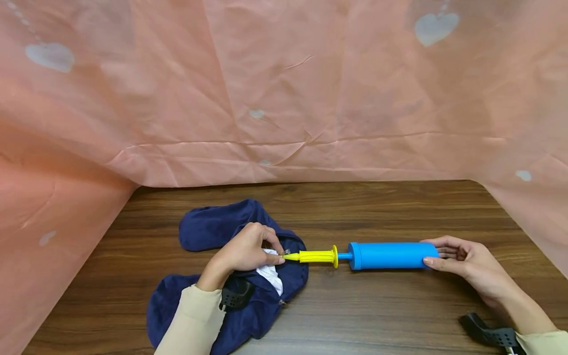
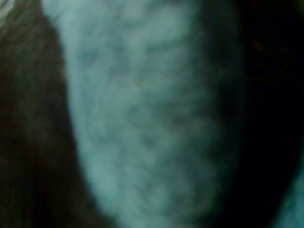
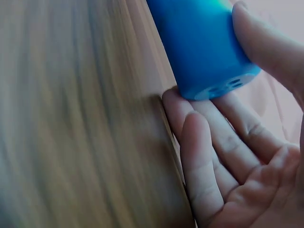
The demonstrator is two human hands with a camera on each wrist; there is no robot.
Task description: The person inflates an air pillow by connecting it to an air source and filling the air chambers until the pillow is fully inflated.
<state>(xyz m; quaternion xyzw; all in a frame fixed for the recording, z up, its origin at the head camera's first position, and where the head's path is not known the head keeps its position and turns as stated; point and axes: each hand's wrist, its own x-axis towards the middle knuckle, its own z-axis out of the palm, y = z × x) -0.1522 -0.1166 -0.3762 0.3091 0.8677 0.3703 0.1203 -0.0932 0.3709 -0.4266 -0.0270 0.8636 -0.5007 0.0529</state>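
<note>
A navy U-shaped neck pillow (image 1: 217,227) lies limp on the table, white lining (image 1: 270,278) showing through its unzipped opening. Over that opening, my left hand (image 1: 250,249) pinches the slim tip of the yellow nozzle end of a hand pump (image 1: 386,255). A small clear piece shows beside the fingertips. The pump's blue barrel points right, and a short blue rod shows between barrel and yellow handle. My right hand (image 1: 463,261) holds the barrel's far end, thumb on the near side. In the right wrist view, fingers lie under the holed end cap (image 3: 228,85). Blurred pillow fabric (image 2: 147,118) fills the left wrist view.
The wooden table (image 1: 381,310) extends around the pillow and pump. Peach cloth (image 1: 284,98) with pale hearts hangs behind it and along both sides. A black wrist camera (image 1: 237,293) on the left arm overlaps the pillow's lower arm.
</note>
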